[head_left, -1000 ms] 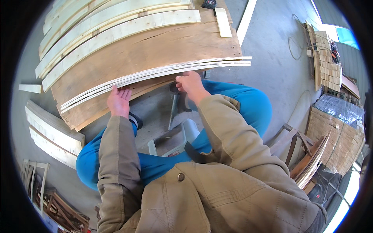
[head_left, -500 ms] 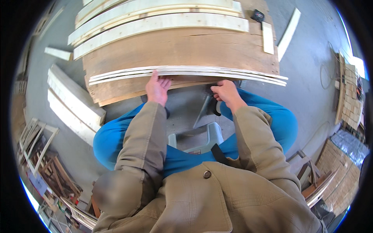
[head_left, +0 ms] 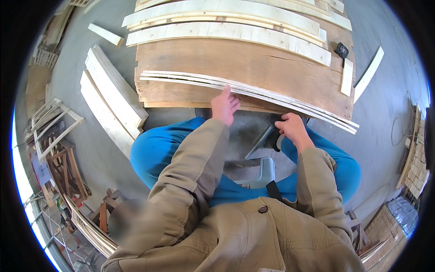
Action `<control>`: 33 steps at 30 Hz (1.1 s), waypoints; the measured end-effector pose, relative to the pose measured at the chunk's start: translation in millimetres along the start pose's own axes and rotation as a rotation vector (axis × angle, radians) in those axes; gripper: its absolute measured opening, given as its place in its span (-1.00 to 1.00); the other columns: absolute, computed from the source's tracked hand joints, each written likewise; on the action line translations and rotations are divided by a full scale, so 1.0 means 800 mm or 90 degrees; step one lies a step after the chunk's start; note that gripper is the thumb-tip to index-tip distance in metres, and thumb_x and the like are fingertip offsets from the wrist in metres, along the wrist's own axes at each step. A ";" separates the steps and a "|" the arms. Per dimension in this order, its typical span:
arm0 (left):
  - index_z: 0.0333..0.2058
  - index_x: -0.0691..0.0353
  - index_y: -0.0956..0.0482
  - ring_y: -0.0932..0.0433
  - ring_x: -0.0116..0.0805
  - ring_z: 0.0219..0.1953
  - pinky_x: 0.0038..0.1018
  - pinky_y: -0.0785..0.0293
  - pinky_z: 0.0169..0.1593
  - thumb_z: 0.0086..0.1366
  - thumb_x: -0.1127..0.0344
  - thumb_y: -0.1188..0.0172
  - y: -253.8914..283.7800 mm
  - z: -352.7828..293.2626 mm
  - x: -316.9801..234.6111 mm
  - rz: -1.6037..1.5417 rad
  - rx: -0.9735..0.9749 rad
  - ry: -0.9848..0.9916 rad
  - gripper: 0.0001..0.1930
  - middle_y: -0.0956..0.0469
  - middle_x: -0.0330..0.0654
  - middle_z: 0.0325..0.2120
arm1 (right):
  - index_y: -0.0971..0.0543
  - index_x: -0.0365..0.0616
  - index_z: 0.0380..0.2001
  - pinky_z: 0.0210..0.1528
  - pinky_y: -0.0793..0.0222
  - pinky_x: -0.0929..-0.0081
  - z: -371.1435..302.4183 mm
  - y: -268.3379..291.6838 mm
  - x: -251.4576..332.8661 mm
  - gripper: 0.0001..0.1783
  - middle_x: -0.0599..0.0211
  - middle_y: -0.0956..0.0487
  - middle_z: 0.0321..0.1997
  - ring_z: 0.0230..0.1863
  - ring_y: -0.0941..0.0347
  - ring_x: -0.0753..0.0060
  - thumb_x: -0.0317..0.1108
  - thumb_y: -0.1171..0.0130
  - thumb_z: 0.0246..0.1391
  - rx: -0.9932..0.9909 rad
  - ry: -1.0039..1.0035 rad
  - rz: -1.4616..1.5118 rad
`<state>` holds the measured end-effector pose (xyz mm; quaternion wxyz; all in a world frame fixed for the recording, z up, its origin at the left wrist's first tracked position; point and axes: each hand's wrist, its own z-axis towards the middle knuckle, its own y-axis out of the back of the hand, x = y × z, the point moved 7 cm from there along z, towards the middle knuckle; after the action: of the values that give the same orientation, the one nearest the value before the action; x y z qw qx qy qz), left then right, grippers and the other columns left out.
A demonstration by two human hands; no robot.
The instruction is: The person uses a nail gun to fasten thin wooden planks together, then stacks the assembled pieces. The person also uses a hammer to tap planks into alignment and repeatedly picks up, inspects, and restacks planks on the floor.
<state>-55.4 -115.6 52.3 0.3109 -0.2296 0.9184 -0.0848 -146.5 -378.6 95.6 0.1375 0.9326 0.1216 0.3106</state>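
Note:
A bundle of thin, pale wooden strips (head_left: 190,80) lies along the near edge of a brown board (head_left: 181,59), its right end jutting past the corner. My left hand (head_left: 223,108) is at the middle of the bundle. One fingertip touches the strips from the near side, and the other fingers are loosely bent and apart. Off the board's near edge, my right hand (head_left: 293,129) has its fingers closed at the dark upper end of a long, flat grey piece (head_left: 260,144), perhaps a blade. What exactly they grip is hidden.
Wider pale planks (head_left: 226,31) cover the board's far side. A black tape measure (head_left: 341,50) and a short wood piece (head_left: 347,77) lie at its right. Stacked planks (head_left: 111,86) rest on the floor to the left. A light grey step stool (head_left: 267,170) stands between my legs.
The whole scene has shifted right in view and tilted clockwise, as my head turned. Both hands keep nearly the same places relative to the strips and the board.

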 end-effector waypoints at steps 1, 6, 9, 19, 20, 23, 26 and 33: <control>0.34 0.50 -0.23 -0.38 0.21 0.30 0.03 -0.35 0.35 0.43 -0.11 -0.25 0.001 -0.004 0.002 0.018 -0.010 0.006 -0.18 -0.29 0.35 0.29 | -0.57 -0.50 0.02 -0.24 -0.57 0.34 -0.003 0.000 0.008 -0.46 0.03 -0.69 -0.28 -0.34 -0.66 0.25 -0.35 -0.42 0.03 0.008 0.019 -0.040; 0.30 0.52 -0.28 -0.49 0.17 0.19 -0.04 -0.48 0.20 0.39 -0.06 -0.30 -0.003 -0.024 0.010 0.158 -0.013 0.069 -0.20 -0.39 0.36 0.20 | -0.58 -0.41 0.03 -0.05 -0.55 0.30 -0.032 0.013 0.060 -0.45 0.02 -0.71 -0.27 -0.18 -0.67 0.11 -0.34 -0.47 0.00 0.001 0.153 -0.132; 0.19 0.50 -0.42 -0.63 0.00 -0.03 -0.19 -0.61 -0.02 0.37 -0.02 -0.33 -0.013 -0.048 0.017 0.251 0.002 0.101 -0.31 -0.56 0.23 0.02 | -0.57 -0.37 0.05 -0.07 -0.54 0.29 -0.048 0.031 0.083 -0.46 0.06 -0.71 -0.30 -0.19 -0.67 0.09 -0.35 -0.44 0.01 -0.042 0.190 -0.147; 0.22 0.41 -0.48 -0.68 -0.19 -0.04 -0.35 -0.63 0.00 0.35 0.26 -0.34 -0.129 -0.189 -0.053 0.601 0.361 0.012 -0.46 -0.64 0.10 0.03 | -0.54 -0.25 0.12 0.00 -0.54 0.13 -0.029 0.129 0.147 -0.43 -0.08 -0.64 -0.02 -0.04 -0.60 -0.13 -0.41 -0.39 -0.01 -0.289 0.343 -0.339; 0.24 0.42 -0.46 -0.67 -0.18 -0.02 -0.35 -0.63 0.02 0.35 0.30 -0.33 -0.136 -0.205 -0.072 0.622 0.390 -0.048 -0.45 -0.64 0.11 0.04 | -0.53 -0.22 0.15 0.04 -0.53 0.12 -0.018 0.138 0.159 -0.40 -0.09 -0.61 0.02 0.01 -0.58 -0.14 -0.41 -0.39 -0.02 -0.296 0.368 -0.364; 0.27 0.44 -0.42 -0.67 -0.20 0.01 -0.37 -0.63 0.03 0.34 0.33 -0.35 -0.143 -0.238 -0.123 0.661 0.463 -0.190 -0.41 -0.64 0.13 0.04 | -0.49 -0.13 0.22 0.14 -0.48 0.10 0.016 0.158 0.190 -0.32 -0.07 -0.54 0.16 0.14 -0.51 -0.15 -0.41 -0.40 -0.05 -0.308 0.438 -0.430; 0.27 0.40 -0.43 -0.68 -0.12 0.01 -0.32 -0.63 0.05 0.30 0.28 -0.40 -0.150 -0.230 -0.148 0.685 0.440 -0.201 -0.38 -0.63 0.16 0.05 | -0.46 -0.03 0.27 0.22 -0.44 0.06 0.066 0.160 0.218 -0.24 0.06 -0.48 0.25 0.24 -0.45 -0.08 -0.39 -0.43 -0.07 -0.308 0.463 -0.500; 0.16 0.39 -0.45 -0.63 0.05 -0.01 -0.19 -0.59 0.07 0.12 0.23 -0.46 -0.187 -0.262 -0.139 0.885 0.627 -0.455 -0.33 -0.60 0.09 0.02 | -0.48 0.07 0.24 0.25 -0.38 0.03 0.181 0.117 0.261 -0.19 0.28 -0.45 0.24 0.30 -0.39 0.08 -0.28 -0.55 -0.16 -0.325 0.495 -0.648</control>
<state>-49.9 -192.1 322.3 0.6195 0.5192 0.5593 -0.1840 117.4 -427.1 129.4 0.4283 0.5183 0.5081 0.5383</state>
